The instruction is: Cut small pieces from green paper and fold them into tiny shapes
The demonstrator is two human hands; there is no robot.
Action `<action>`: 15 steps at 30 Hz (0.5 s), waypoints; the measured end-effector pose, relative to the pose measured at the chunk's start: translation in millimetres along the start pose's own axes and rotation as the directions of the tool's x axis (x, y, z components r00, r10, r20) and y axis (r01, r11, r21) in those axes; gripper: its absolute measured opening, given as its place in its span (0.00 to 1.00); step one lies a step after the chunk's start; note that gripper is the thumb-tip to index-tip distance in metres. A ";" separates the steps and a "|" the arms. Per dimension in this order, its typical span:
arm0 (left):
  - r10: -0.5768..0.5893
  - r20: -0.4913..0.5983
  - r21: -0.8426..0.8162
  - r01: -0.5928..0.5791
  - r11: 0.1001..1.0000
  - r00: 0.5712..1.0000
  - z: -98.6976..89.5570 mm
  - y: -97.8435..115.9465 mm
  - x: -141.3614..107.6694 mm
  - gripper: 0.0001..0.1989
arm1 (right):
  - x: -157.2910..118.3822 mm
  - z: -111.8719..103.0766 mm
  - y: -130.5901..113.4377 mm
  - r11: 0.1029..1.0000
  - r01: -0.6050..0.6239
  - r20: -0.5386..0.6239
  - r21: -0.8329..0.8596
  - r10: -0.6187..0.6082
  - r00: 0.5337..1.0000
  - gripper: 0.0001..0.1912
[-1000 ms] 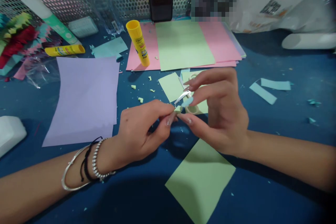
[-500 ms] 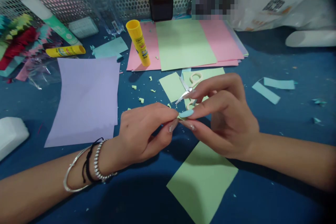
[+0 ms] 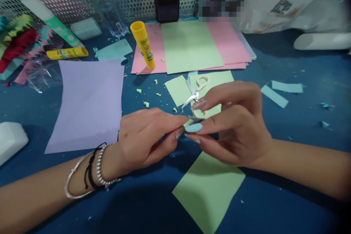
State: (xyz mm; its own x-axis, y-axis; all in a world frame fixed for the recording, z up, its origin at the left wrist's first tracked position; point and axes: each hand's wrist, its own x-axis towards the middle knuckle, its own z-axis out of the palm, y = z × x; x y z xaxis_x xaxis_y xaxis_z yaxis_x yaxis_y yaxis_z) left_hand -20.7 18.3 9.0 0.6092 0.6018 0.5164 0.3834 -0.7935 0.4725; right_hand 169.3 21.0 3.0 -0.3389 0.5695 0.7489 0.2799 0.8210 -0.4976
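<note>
Between the thumb and index finger of my left hand (image 3: 149,137) is a small piece of light green paper (image 3: 187,124), mostly hidden by the fingers. My right hand (image 3: 236,128) meets it from the other side, its index fingertip against the paper and its thumb just below, in a pinch. Its upper fingers are bent and held apart. Behind my right fingertips, small scissors (image 3: 195,94) with cream handles lie with their blades apart on pieces of green paper (image 3: 177,89). A green paper square (image 3: 210,190) lies below my hands.
Purple paper (image 3: 90,102) lies at left. An upright yellow glue stick (image 3: 144,45) stands by the stacked pink and green sheets (image 3: 192,45). Blue strips (image 3: 276,95) are at right, a white plastic bag (image 3: 274,3) behind. Paper scraps dot the blue table (image 3: 131,204).
My right index fingertip has moved slightly down over the green paper, and the right thumb has drawn a little lower. The right hand's upper fingers have shifted down a bit. My left hand keeps its pinch.
</note>
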 end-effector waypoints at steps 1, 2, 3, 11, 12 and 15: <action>-0.003 0.003 -0.005 0.003 1.000 1.000 0.0 0.0 0.0 0.13 | -0.1 0.6 0.6 1.000 -0.005 -0.003 -0.001 0.005 1.000 0.08; 0.005 0.001 -0.012 -0.005 1.000 1.000 -0.1 -0.1 0.0 0.12 | -0.1 1.0 1.1 1.000 -0.005 -0.011 -0.002 0.005 1.000 0.07; 0.017 -0.002 -0.019 -0.017 1.000 1.000 -0.1 -0.2 -0.1 0.12 | -0.1 1.4 1.4 1.000 -0.007 -0.017 -0.003 0.007 1.000 0.07; -0.055 0.044 -0.045 0.057 0.997 0.998 -1.3 1.8 0.3 0.10 | 1.6 1.7 -1.2 0.998 -0.064 -0.019 0.003 0.064 0.998 0.05; -0.069 0.046 -0.052 0.071 0.996 0.997 -0.9 2.1 0.5 0.10 | 1.7 1.9 -1.0 0.998 -0.056 -0.023 0.011 0.056 0.998 0.05; -0.067 -0.002 -0.059 0.067 0.996 0.998 1.6 2.7 0.6 0.09 | 0.8 3.2 1.4 0.997 -0.053 -0.035 0.054 0.055 0.998 0.05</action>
State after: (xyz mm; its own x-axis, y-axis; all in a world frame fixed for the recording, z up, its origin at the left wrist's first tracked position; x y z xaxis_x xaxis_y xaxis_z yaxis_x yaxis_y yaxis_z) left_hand -18.2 16.4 9.5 0.5807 0.6540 0.4848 0.3815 -0.7447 0.5477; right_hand 166.6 22.7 1.5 -0.2910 0.6123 0.7351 0.2490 0.7904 -0.5597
